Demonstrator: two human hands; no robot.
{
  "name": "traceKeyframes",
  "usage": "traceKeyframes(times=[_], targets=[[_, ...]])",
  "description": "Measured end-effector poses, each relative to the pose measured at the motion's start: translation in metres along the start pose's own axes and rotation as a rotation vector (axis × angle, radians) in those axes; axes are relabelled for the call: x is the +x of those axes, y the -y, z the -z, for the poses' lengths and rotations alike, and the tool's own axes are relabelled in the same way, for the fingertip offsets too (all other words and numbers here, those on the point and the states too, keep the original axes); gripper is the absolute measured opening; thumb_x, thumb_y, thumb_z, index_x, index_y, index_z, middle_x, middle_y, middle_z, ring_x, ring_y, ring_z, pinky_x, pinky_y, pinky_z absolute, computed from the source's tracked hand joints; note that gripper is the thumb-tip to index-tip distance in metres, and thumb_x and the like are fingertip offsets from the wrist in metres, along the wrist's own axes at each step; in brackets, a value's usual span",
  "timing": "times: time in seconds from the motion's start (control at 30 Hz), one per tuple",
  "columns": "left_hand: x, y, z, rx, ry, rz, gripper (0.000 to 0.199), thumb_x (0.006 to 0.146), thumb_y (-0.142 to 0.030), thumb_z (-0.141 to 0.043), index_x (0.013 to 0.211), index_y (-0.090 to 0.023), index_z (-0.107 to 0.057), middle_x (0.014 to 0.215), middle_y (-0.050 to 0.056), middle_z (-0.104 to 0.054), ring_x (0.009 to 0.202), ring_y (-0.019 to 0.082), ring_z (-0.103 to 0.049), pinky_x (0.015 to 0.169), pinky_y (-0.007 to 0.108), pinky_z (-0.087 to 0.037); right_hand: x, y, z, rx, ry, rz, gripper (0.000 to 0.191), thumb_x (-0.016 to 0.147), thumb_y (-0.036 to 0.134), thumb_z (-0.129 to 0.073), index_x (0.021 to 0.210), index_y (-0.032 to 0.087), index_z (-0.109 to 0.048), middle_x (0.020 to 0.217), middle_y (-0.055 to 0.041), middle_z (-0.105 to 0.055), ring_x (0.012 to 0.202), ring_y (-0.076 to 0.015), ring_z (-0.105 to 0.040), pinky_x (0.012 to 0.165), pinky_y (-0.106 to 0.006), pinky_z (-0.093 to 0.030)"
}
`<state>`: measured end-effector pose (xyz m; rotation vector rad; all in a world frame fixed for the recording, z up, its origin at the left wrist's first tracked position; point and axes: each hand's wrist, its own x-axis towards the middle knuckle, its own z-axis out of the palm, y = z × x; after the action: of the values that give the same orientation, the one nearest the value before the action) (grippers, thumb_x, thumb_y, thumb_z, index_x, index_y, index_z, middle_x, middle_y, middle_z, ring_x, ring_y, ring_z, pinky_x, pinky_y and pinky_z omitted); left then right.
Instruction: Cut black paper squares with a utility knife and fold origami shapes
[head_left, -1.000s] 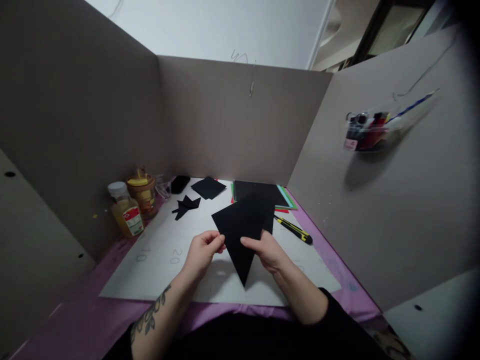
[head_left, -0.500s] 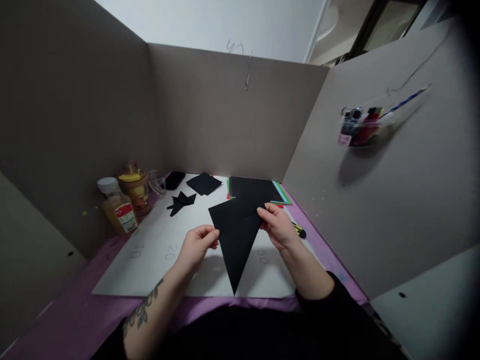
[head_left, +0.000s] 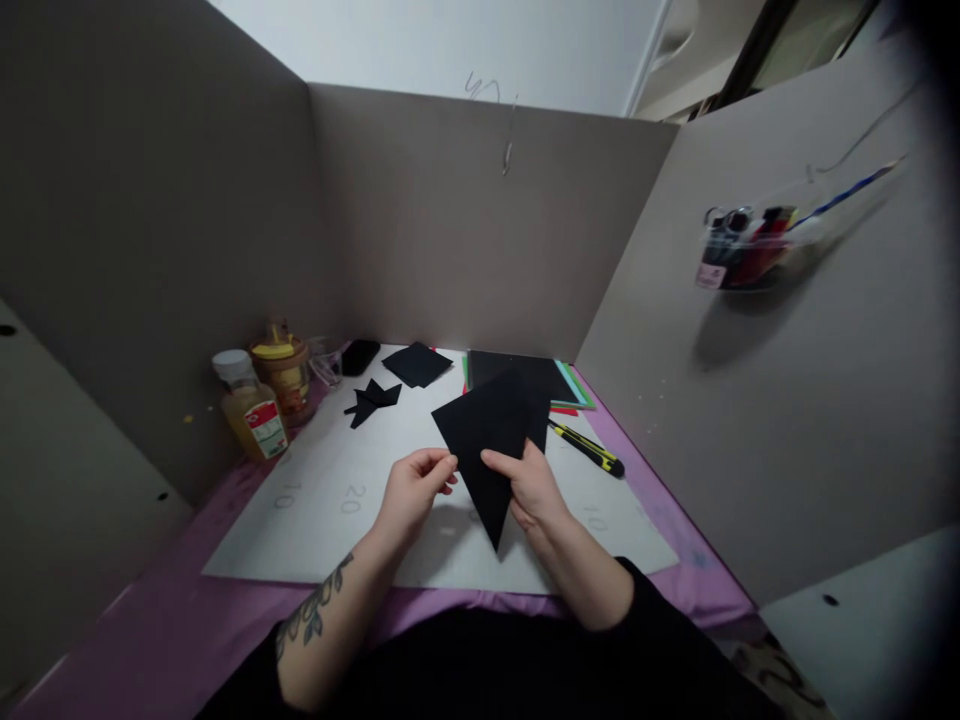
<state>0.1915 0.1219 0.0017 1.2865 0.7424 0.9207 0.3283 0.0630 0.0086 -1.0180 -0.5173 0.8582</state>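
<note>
A folded sheet of black paper [head_left: 486, 420] is held up over the white board, its sharp point aimed down at me. My left hand [head_left: 420, 485] pinches its left edge between thumb and fingers. On the other side my right hand [head_left: 532, 485] grips the sheet, thumb lying on the front face and fingers behind. Part of a layer shows behind the right hand, to the right of the front face. Left of the sheet, a folded black paper figure [head_left: 373, 400] rests on the white board [head_left: 330, 545].
Black paper squares [head_left: 418, 365] and a stack of coloured sheets [head_left: 574, 385] lie at the back. A yellow-black utility knife [head_left: 589, 447] is on the right. A glue bottle [head_left: 251, 415] and a jar [head_left: 283, 375] stand left. A clear holder [head_left: 750, 255] hangs on the right wall.
My right hand has slid down from the sheet's upper right corner to its lower right side. The paper has tilted, showing a layer behind. The view has shifted slightly.
</note>
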Motion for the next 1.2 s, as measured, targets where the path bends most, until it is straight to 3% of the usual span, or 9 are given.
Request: traceKeyframes(times=[0.27, 0.5, 0.8, 1.2], targets=[[0.0, 0.003, -0.001, -0.049, 0.066, 0.006, 0.021, 0.068, -0.033, -0.07, 0.072, -0.013, -0.065, 0.057, 0.0, -0.059, 0.053, 0.01, -0.052, 0.052, 0.021, -0.043, -0.005, 0.005, -0.001, -0.002, 0.006, -0.031, 0.047, 0.05, 0.016, -0.078, 0.094, 0.017, -0.063, 0.09, -0.0048, -0.072, 0.081, -0.0237, -0.065, 0.076, -0.036, -0.051], [0.001, 0.007, 0.001, -0.164, 0.158, 0.093, 0.021, 0.067, -0.033, -0.073, 0.069, -0.013, -0.065, 0.055, -0.001, -0.059, 0.051, 0.008, -0.052, 0.051, 0.02, -0.042, -0.007, 0.006, 0.002, -0.003, 0.024, -0.073, 0.047, 0.05, 0.014, -0.078, 0.094, 0.017, -0.062, 0.084, -0.0034, -0.072, 0.074, -0.0215, -0.065, 0.073, -0.036, -0.051], [-0.003, -0.001, 0.001, -0.017, 0.082, 0.015, 0.021, 0.066, -0.032, -0.073, 0.069, -0.013, -0.062, 0.054, -0.001, -0.059, 0.051, 0.01, -0.054, 0.049, 0.021, -0.042, -0.011, 0.008, 0.0, -0.045, 0.02, -0.002, 0.048, 0.053, 0.013, -0.076, 0.099, 0.017, -0.06, 0.094, -0.0057, -0.071, 0.082, -0.0235, -0.065, 0.077, -0.037, -0.05], [-0.001, 0.006, 0.005, -0.097, 0.177, 0.097, 0.022, 0.066, -0.033, -0.073, 0.067, -0.014, -0.062, 0.052, 0.0, -0.06, 0.048, 0.009, -0.051, 0.05, 0.021, -0.039, -0.013, 0.015, 0.003, -0.079, 0.063, -0.041, 0.051, 0.051, 0.014, -0.077, 0.1, 0.018, -0.06, 0.093, -0.0055, -0.071, 0.081, -0.0228, -0.065, 0.077, -0.037, -0.05]])
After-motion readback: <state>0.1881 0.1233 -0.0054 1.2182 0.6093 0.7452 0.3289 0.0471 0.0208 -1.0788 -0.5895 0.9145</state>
